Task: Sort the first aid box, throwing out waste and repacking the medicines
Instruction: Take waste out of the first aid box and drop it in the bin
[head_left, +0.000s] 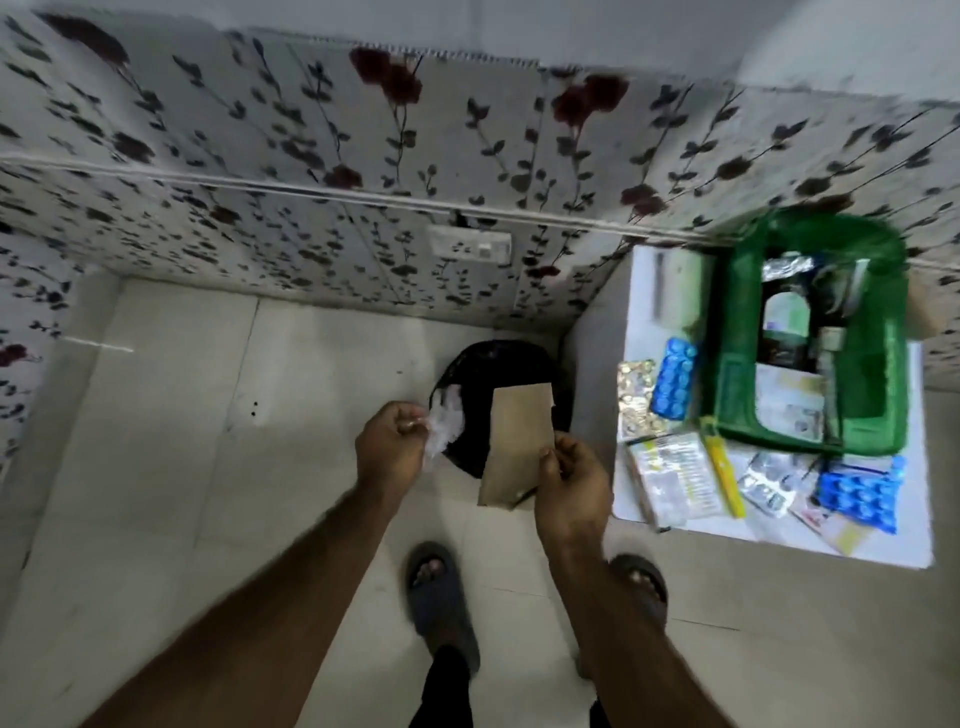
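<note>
Person stands over the black bin (501, 374) on the floor, both hands out above it: waste-dumping step, by the look of it.

Left hand (392, 441): fingers pinched together on a crumpled clear plastic wrapper (444, 423), which hangs over the bin's near-left rim. Held there so a release would drop it straight in.

Right hand (569, 480): thumb and fingers clamped on the lower right edge of a brown paper envelope (519, 439), held roughly upright over the bin's near rim. Can't tell if it has anything inside, so it may be getting checked or emptied before it's binned.

The green first aid box (810, 332) sits at the far side of the white table (883, 551) on the right, just beside the bin. Open top; a dark bottle (784, 317) and some packets lie inside. Medicines are spread along the table's near and left edges, outside the box: blue blister strip (675, 376), gold foil strip (636, 397), boxed pack (675, 478), yellow tube (722, 475), second blue blister pack (860, 491) at the near right corner. Likely laid out so keepers stay apart from trash.

Judgement: repacking not started; sorting mid-way. The frame is motion-blurred, so labels are unreadable.
</note>
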